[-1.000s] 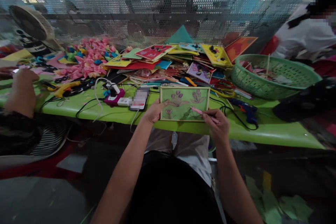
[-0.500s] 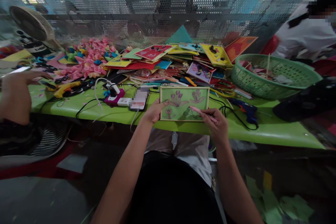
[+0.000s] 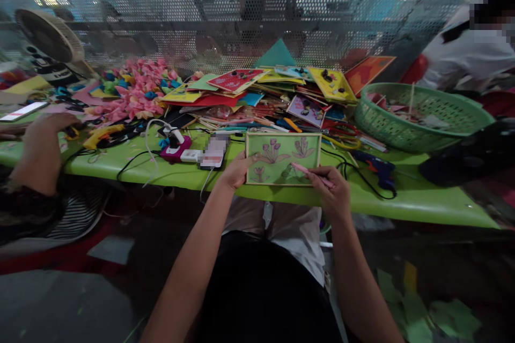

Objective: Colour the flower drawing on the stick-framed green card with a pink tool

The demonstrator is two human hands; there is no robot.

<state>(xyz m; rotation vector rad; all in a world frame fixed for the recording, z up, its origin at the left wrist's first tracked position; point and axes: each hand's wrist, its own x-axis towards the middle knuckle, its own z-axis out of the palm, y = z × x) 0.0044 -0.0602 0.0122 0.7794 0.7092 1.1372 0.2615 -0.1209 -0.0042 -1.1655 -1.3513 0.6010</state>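
A green picture panel [image 3: 281,171] with a pale thin frame leans up at the table's front edge, showing flowers drawn in dark outline with pinkish colour. My left hand [image 3: 236,170] grips its left edge, thumb on the front. In my right hand [image 3: 335,188] is a pink pen [image 3: 304,169], slanted, its tip at the lower right flower on the panel. That flower is partly filled in, and its finer detail is too small to make out. Just left of the panel lies a phone [image 3: 214,151] with a cable.
Behind the panel are stacked colourful cards [image 3: 237,81] and pink folded pieces [image 3: 134,88]. A green basket [image 3: 422,139], blue glue gun [image 3: 376,169] and cords lie right. Left are a purple power adapter [image 3: 176,151], yellow glue gun [image 3: 104,135], fan [image 3: 48,37] and another person's hand [image 3: 50,126].
The other person's hand at the left has shifted right and down, uncovering a phone on the table. My hands and the panel stay nearly in place.
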